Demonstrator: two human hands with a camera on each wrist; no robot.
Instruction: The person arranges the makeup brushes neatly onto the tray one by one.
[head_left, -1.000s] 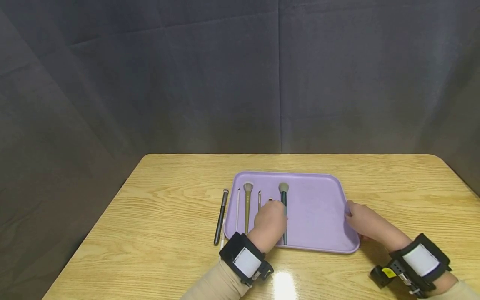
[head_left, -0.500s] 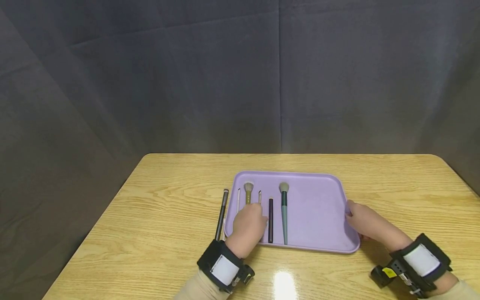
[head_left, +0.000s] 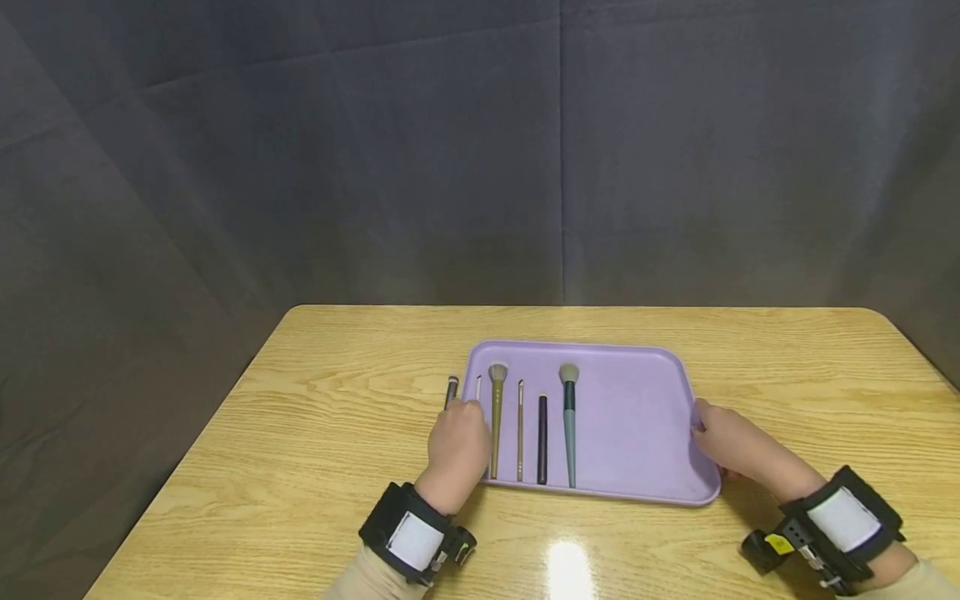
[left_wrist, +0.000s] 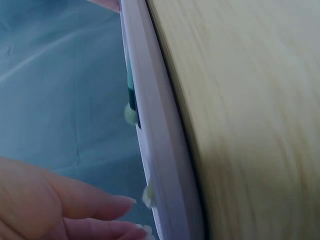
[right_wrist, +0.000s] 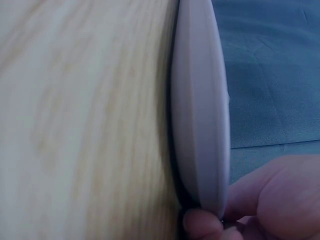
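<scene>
A lilac tray (head_left: 630, 417) lies on the table with several makeup brushes in a row. My right hand (head_left: 726, 435) grips its right rim, thumb above and fingertips beneath, as the right wrist view shows. Over the left rim hovers my left hand (head_left: 459, 446), thumb and fingers slightly apart with nothing visibly held. It hides most of a thin white brush (head_left: 478, 387) and the lower part of a black-handled brush (head_left: 452, 390) outside the tray. To its right lie a fluffy gold-handled brush (head_left: 496, 417), a thin gold brush (head_left: 520, 433), a short black brush (head_left: 542, 437) and a green-handled brush (head_left: 570, 425).
The wooden table (head_left: 315, 433) extends around the tray on all sides. A dark cloth (head_left: 420, 167) hangs behind the table and along its left. Each wrist wears a black strap with a camera.
My left hand has moved leftward across the brushes, from beside the green-handled one to the tray's left rim. The tray and my right hand stay in place.
</scene>
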